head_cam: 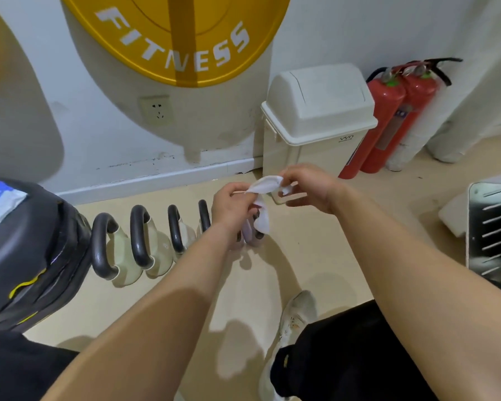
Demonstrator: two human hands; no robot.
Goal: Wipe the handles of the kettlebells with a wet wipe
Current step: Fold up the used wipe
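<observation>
Wipe (263, 219) stretched between both hands, left hand (232, 206) and right hand (313, 186) fingers (289, 176) pinching it; kettlebells (139, 241) sit in a row on the floor (301, 256), below-left of the fingers.

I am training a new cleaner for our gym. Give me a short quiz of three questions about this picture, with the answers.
1. True or false: the left hand and the right hand both hold the wet wipe.
2. What stands beside the white bin? A) red fire extinguishers B) a chair C) a ladder
3. Fill in: the kettlebell handles are ___ in colour.
Key: 1 true; 2 A; 3 black.
</observation>
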